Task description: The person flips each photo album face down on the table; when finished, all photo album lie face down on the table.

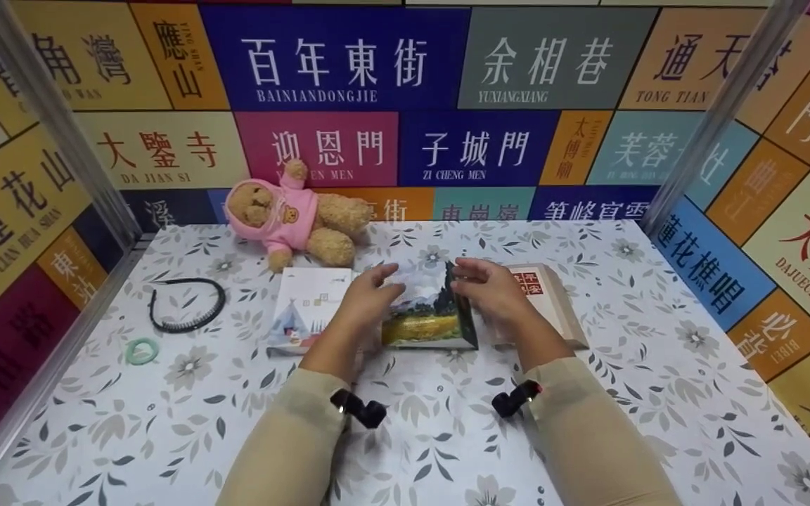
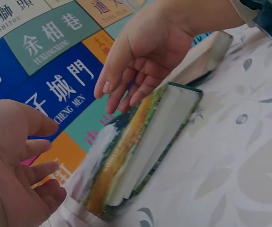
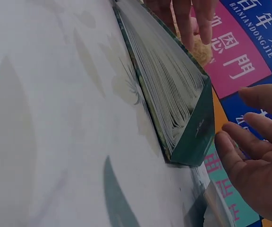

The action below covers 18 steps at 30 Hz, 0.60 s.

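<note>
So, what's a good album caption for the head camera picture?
Left hand and right hand at either side of a landscape-covered book, teddy bear beyond.

Middle book (image 1: 425,329) lies between right book (image 1: 547,299) and left book (image 1: 299,302), teddy (image 1: 297,218) behind the latter.

Remotely, I saw the middle book (image 1: 420,327) green and yellow; the bear (image 1: 333,216), brown; its hoodie (image 1: 294,216), pink; the headband (image 1: 187,327), black; the cloth (image 1: 440,393), grey-leafed white.
</note>
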{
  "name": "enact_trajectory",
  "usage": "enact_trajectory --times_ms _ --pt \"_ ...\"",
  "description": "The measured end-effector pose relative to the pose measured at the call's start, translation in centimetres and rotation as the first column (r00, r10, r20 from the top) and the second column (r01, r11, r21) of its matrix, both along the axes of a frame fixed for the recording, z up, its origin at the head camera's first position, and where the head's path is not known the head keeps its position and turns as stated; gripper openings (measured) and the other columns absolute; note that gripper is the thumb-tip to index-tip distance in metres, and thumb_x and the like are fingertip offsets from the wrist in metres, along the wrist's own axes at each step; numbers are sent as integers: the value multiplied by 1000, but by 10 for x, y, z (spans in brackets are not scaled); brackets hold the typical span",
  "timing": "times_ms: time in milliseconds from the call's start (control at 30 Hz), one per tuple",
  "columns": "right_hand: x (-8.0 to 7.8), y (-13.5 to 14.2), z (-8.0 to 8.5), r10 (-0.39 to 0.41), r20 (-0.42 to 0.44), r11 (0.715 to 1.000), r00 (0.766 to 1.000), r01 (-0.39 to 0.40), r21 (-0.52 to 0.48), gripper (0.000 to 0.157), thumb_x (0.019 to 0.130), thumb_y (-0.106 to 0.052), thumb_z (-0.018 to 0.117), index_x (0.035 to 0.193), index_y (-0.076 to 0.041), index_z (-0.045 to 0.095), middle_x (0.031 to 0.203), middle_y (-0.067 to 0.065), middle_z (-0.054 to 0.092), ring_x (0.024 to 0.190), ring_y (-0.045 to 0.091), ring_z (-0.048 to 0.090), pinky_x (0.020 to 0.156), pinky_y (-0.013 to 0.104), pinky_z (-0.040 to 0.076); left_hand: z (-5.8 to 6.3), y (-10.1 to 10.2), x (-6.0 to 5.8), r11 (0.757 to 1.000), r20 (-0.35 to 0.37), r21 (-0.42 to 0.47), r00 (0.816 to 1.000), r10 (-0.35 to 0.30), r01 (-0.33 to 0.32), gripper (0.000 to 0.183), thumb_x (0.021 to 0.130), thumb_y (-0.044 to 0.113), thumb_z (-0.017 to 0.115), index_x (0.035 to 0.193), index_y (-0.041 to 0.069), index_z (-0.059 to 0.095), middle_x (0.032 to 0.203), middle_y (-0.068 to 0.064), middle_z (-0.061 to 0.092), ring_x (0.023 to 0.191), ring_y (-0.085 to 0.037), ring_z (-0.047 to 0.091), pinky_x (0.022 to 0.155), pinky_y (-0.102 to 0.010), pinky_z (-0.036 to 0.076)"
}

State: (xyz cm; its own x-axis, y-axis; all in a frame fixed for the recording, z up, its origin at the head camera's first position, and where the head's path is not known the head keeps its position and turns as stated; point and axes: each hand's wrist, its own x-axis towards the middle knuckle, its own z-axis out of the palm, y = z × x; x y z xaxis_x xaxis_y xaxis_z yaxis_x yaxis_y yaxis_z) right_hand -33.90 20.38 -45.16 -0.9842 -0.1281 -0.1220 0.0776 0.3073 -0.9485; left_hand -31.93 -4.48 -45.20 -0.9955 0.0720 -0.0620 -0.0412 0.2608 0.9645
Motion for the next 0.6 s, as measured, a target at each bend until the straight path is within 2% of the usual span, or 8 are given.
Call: enact_trajectory --times_ms 133,233,400,600 --pt "5 -11 6 14 -78 1000 997 -15 -22 50 105 -21 70 153 -17 59 151 11 65 134 24 65 110 38 56 9 -8 -1 980 -45 165 992 122 -113 51 101 16 67 150 5 59 156 -17 60 151 -33 52 126 -43 43" --pt "9 -25 10 39 -121 998 992 -45 -49 48 106 -23 69 153 -16 59 150 14 65 133 25 65 104 38 58 14 -19 -1 962 -62 228 984 165 -147 50 102 14 66 150 2 58 155 -18 60 150 -32 52 127 -42 43" --pt "13 -57 11 77 -121 990 990 -90 -112 45 106 -22 69 150 -16 61 147 13 67 134 25 64 108 43 57 17 -48 1 967 -67 198 982 178 -161 53 104 18 65 153 3 54 158 -18 57 152 -31 50 128 -43 41" --pt "17 -95 12 116 -97 977 989 -131 -166 45 105 -21 70 149 -15 62 146 14 67 133 25 65 109 42 57 20 -86 6 973 -60 146 980 190 -179 56 107 25 62 158 6 50 163 -14 52 154 -28 46 129 -43 39"
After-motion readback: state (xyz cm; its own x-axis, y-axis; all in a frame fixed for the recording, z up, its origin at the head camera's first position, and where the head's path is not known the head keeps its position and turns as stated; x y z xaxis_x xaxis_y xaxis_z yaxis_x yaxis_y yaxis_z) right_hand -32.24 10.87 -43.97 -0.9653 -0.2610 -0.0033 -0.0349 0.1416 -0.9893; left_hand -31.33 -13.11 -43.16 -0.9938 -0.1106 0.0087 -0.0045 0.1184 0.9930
